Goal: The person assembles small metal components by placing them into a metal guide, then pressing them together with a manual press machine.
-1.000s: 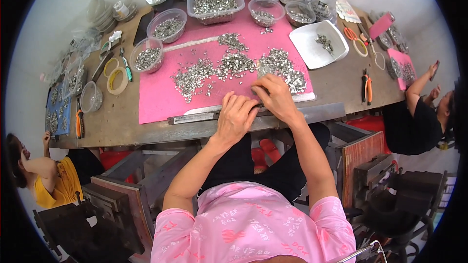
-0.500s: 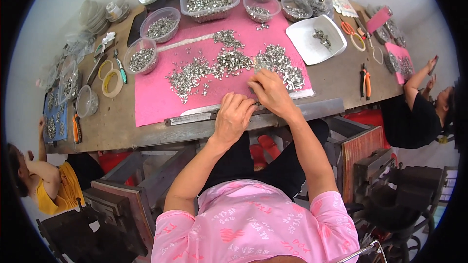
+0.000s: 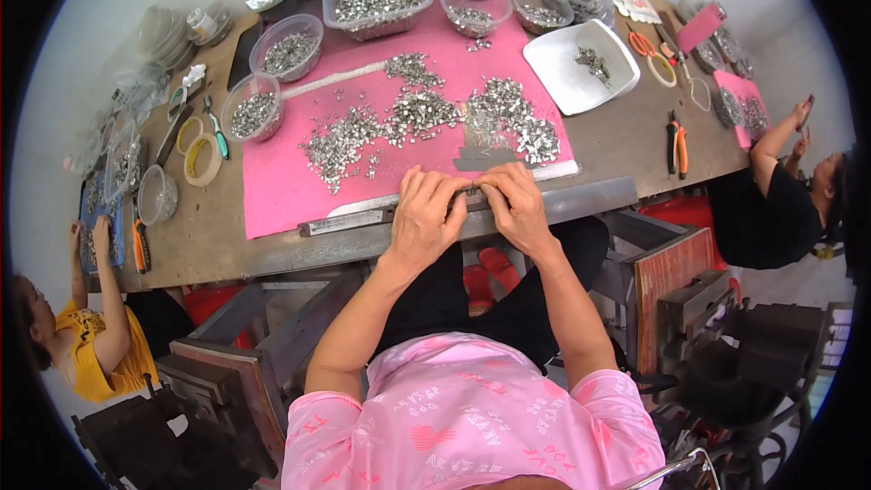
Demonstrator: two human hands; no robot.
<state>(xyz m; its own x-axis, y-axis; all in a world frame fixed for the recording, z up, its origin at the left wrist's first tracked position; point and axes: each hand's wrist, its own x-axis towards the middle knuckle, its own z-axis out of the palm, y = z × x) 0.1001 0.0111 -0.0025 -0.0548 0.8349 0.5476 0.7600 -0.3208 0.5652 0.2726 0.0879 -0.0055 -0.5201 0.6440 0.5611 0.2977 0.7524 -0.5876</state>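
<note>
At the front edge of the pink mat [image 3: 281, 168], my two hands meet with fingertips nearly touching. My left hand [image 3: 423, 218] is closed in a pinch. My right hand [image 3: 519, 206] pinches just beside it. A small dark piece shows between the fingertips, too hidden to name. Under the hands runs a long dark metal bar [image 3: 349, 220] with a pale label strip. Just beyond lie loose heaps of small silvery metal pieces [image 3: 425, 113], thin wire-like pieces [image 3: 487, 130] and flat grey strips [image 3: 481, 160].
Clear bowls [image 3: 288, 50] and a rectangular tub [image 3: 379, 0] of metal pieces stand behind the heaps. A white tray [image 3: 553, 63] sits right, orange-handled pliers [image 3: 677, 147] beyond it. Tape rolls [image 3: 202, 161] lie left. Co-workers sit left [image 3: 113, 345] and right [image 3: 785, 213].
My right hand has moved back from the heap of pieces to my left hand's fingertips, uncovering the grey strips. The view has shifted slightly. The left co-worker's arm now reaches forward.
</note>
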